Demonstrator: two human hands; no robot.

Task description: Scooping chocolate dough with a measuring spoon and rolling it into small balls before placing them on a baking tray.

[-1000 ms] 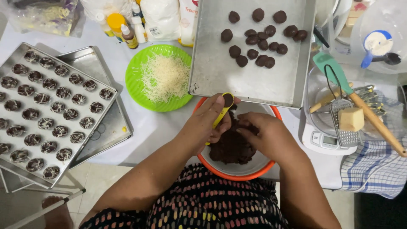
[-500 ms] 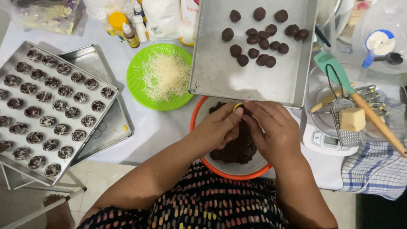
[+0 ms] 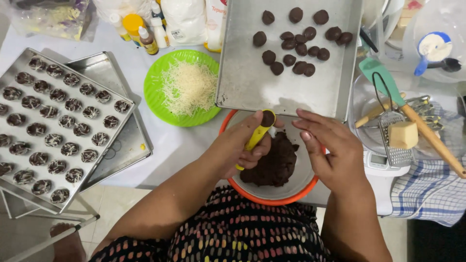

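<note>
Low in the centre of the frame, the left hand (image 3: 242,148) is closed around the handle of a small yellow measuring spoon (image 3: 256,137), whose bowl is packed with a portion of dark chocolate dough and held level just above the orange-rimmed bowl (image 3: 310,187), so that anything that drops falls back onto the mass. The right hand (image 3: 330,150) hovers just beside the spoon, open and holding nothing, fingers loosely spread and slightly curled with the fingertips turned toward the scoop, as a hand sits when it is about to receive something soft. The main lump of chocolate dough (image 3: 274,165) lies in the bowl directly under both hands, close against the person's lap, which keeps the reach short. Straight above, in the upper centre of the frame, a steel baking tray (image 3: 242,82) overlaps the far edge of the bowl; its rolled dough balls (image 3: 296,41) are clustered at the upper right end, leaving bare metal nearest the hands. A green plate (image 3: 155,102) heaped with pale shredded cheese sits to the left of that tray. At the far left, a second tray (image 3: 68,126) stacked on another carries neat rows of finished pieces drizzled in white, set well apart from the working area. At the right, a block of cheese (image 3: 403,135) rests on a small grater.
</note>
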